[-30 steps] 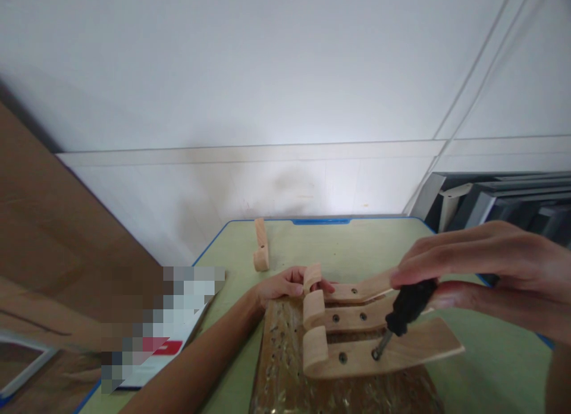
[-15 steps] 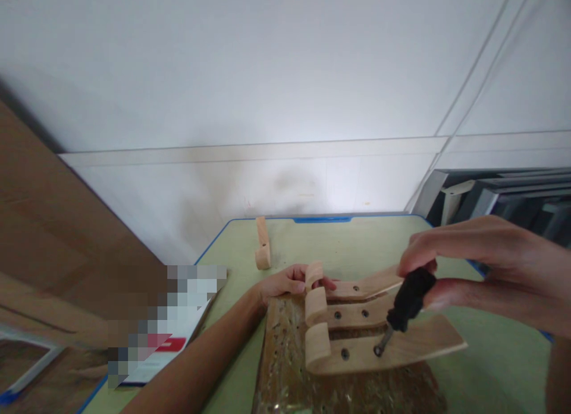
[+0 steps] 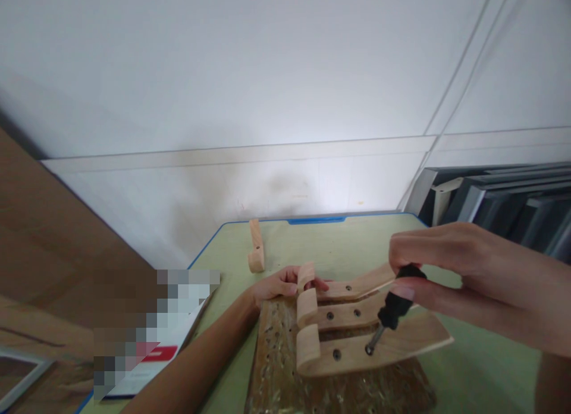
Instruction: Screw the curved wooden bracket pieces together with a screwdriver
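Note:
In my right hand (image 3: 441, 271) is a short black-handled screwdriver (image 3: 396, 304), pinched between thumb and fingers. Its tip sits in the right-hand screw (image 3: 369, 349) of the nearest curved wooden piece (image 3: 401, 345). That piece is one of three hook-ended wooden pieces lying side by side, with dark screws in them. My left hand (image 3: 281, 283) grips the hooked end of the farthest wooden piece (image 3: 307, 275), fingers partly hidden behind it. Beneath the pieces is a brown, scarred, tape-covered board (image 3: 276, 366).
A smaller hooked wooden piece (image 3: 256, 247) lies at the back of the pale green table (image 3: 357, 238), which has a blue edge. A partly blurred-out paper (image 3: 143, 369) lies at left. Dark flat panels (image 3: 499, 194) lean at right, and a white wall (image 3: 276, 75) stands behind.
My right hand has shifted its hold on the screwdriver handle, the tip staying in the same screw. The whole view has moved slightly; the left hand keeps its place.

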A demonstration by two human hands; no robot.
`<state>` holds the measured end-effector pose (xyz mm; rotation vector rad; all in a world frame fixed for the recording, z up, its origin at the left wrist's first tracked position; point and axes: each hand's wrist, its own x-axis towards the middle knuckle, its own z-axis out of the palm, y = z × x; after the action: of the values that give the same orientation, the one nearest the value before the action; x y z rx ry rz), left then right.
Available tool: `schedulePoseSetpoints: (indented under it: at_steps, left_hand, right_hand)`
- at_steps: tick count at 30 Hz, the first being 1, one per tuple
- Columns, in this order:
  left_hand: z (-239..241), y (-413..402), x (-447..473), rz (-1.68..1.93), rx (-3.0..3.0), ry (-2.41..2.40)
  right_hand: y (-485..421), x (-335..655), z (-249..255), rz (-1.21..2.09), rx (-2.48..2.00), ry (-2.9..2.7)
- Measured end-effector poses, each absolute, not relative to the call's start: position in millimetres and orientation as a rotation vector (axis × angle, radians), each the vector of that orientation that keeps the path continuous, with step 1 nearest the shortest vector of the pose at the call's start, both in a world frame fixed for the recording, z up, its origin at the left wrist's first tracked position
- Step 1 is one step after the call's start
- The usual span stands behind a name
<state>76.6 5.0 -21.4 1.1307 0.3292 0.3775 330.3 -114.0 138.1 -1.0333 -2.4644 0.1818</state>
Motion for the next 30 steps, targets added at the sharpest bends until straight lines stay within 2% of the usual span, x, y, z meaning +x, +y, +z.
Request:
schedulePoseSetpoints:
  at_steps: [11, 17, 30]
  left_hand:
    - [-24.6, 6.6, 76.8, 0.388, 1.119, 0.338]
    - [-24.6, 5.9, 78.0, 0.397, 1.11, 0.33]
    - [-21.0, 3.5, 77.2, 0.366, 1.12, 0.353]
  right_hand:
    - [-107.2, 329.6, 131.4, 0.051, -1.067, -2.513]
    - [-109.3, 327.0, 134.7, 0.121, -1.172, -2.508]
    - [-118.6, 341.1, 148.3, 0.331, -0.797, -2.55]
